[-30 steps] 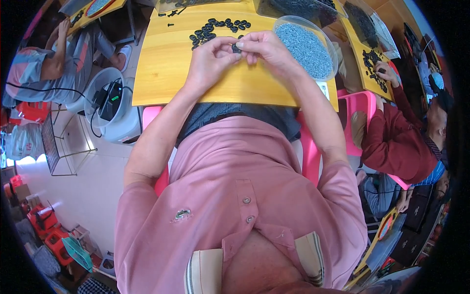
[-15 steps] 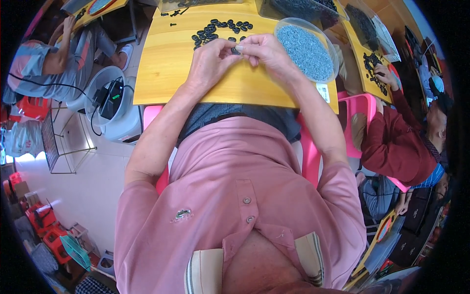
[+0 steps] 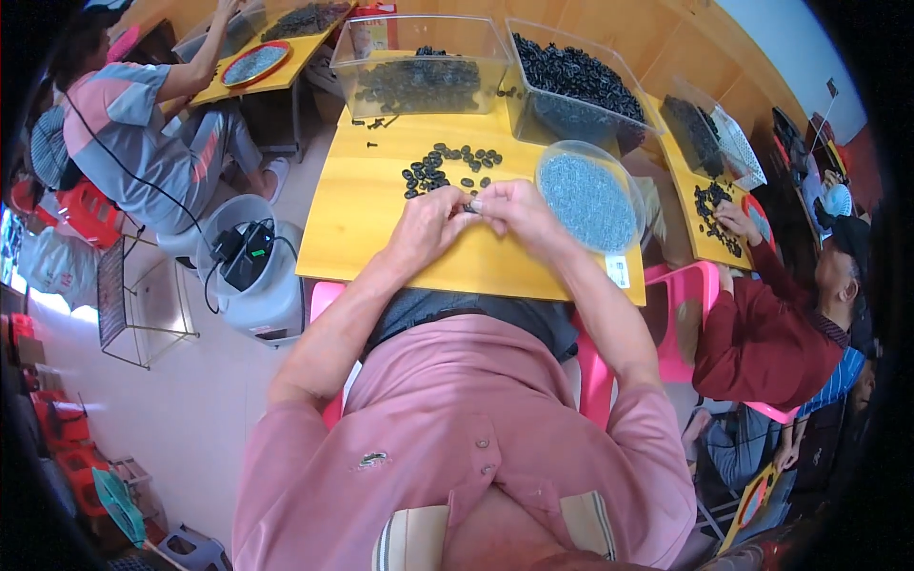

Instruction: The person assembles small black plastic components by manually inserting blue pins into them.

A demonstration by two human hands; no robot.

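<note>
Over the yellow table (image 3: 371,238), my left hand (image 3: 426,228) and my right hand (image 3: 522,217) meet with their fingertips together. Both pinch a small black oval part (image 3: 469,207), mostly covered by the fingers. Just beyond the hands lies a loose scatter of similar black oval parts (image 3: 428,178), some showing holes. Close by my right hand is a round clear plastic tub (image 3: 624,176) filled with small silvery metal pieces (image 3: 586,202), too fine to tell apart.
Two clear bins of black parts, one at the back left (image 3: 419,90) and one at the back right (image 3: 576,90), stand along the table's far side. A person in dark red (image 3: 762,333) works at right; another in grey (image 3: 143,143) sits at left. A white bucket (image 3: 249,285) holds a black device.
The view has tilted upward, bringing the bins and the table's far side into sight. Both hands stay together, pinching the black part.
</note>
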